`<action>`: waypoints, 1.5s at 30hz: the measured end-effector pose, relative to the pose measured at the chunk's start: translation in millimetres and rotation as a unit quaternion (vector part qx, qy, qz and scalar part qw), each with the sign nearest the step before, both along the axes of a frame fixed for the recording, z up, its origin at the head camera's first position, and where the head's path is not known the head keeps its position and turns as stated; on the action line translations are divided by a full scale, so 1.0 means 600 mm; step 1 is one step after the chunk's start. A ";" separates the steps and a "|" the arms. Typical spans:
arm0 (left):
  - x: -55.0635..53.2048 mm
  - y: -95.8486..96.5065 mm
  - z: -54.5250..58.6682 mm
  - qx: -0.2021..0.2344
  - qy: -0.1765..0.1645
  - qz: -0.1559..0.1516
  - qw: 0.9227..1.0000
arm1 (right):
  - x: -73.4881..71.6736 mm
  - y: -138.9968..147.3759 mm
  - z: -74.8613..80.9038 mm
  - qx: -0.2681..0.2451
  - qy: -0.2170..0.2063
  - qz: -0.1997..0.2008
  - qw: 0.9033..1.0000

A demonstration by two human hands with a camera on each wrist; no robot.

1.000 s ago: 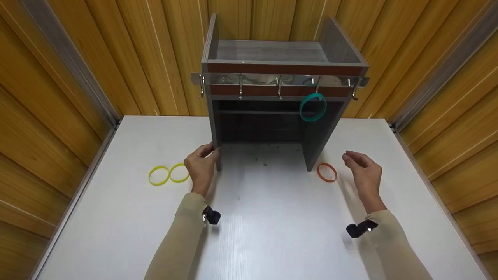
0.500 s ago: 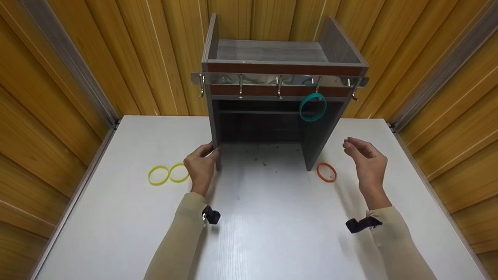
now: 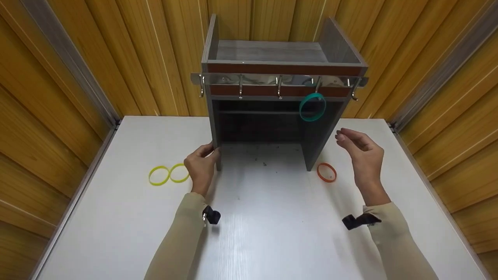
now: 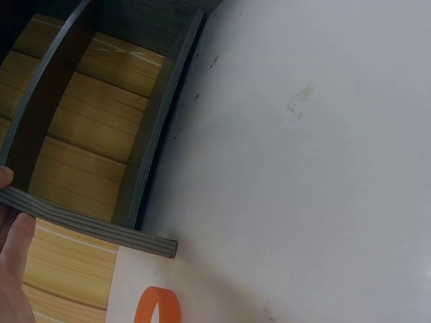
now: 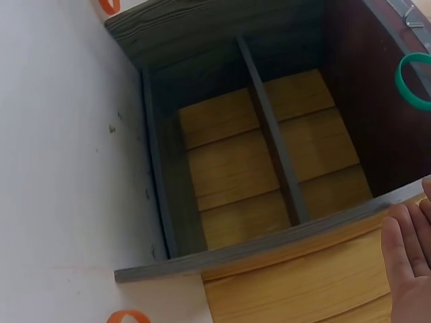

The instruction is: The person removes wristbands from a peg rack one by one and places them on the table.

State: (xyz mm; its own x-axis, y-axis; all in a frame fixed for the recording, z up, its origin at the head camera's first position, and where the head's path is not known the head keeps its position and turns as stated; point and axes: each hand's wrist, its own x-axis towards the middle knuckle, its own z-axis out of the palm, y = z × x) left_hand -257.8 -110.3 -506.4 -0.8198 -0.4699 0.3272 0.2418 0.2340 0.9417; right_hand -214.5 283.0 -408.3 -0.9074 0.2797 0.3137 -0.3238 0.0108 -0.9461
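Note:
My left hand (image 3: 201, 165) grips the left side panel (image 3: 215, 128) of a small grey wooden shelf, thumb in front and fingers behind. In the left wrist view its fingertips (image 4: 19, 232) lie against that board. To the right of the shelf, my right hand (image 3: 363, 155) hovers with nothing in it, fingers bent loosely towards the thumb. A teal ring (image 3: 310, 119) hangs from the second hook from the right on the metal hook rail (image 3: 258, 79). Below the right hand, an orange ring (image 3: 318, 171) lies by the right panel's foot.
Two yellow rings (image 3: 158, 184) lie side by side left of the left hand, which partly covers one. Another orange ring (image 4: 170, 306) shows beside the left panel in the left wrist view. Wood-slat walls (image 3: 62, 97) surround the white table (image 3: 264, 233). Small dark crumbs dot its top.
My right hand has risen away from the table beside the orange ring, then drifted slightly left towards the shelf. The left hand, shelf and rings keep their places.

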 end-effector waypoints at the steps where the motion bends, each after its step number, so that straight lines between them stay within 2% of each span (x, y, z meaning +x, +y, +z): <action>1: 0.000 0.000 -0.001 -0.001 0.000 0.001 1.000 | -0.001 -0.003 0.002 0.003 0.000 0.002 1.000; 13: -0.003 0.001 -0.001 0.002 0.000 0.001 1.000 | -0.011 -0.032 0.026 0.017 -0.009 0.034 0.999; 24: -0.005 -0.002 -0.007 -0.013 0.020 0.003 1.000 | -0.033 -0.064 0.041 0.001 0.037 0.063 0.997; 35: -0.005 0.002 -0.005 -0.005 0.008 0.000 1.000 | -0.046 -0.083 0.053 -0.012 0.038 0.052 0.998; 45: -0.006 0.004 -0.005 -0.005 0.011 0.004 1.000 | -0.043 -0.089 0.065 -0.042 0.052 0.039 0.997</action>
State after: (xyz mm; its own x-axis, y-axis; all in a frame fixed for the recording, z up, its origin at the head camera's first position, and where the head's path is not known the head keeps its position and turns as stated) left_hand -261.1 -107.8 -509.6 -0.8085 -0.4728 0.3504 0.2609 0.2458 0.9336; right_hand -240.1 229.6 -369.1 -0.8913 0.2383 0.3858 -0.4169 -0.0955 -0.9039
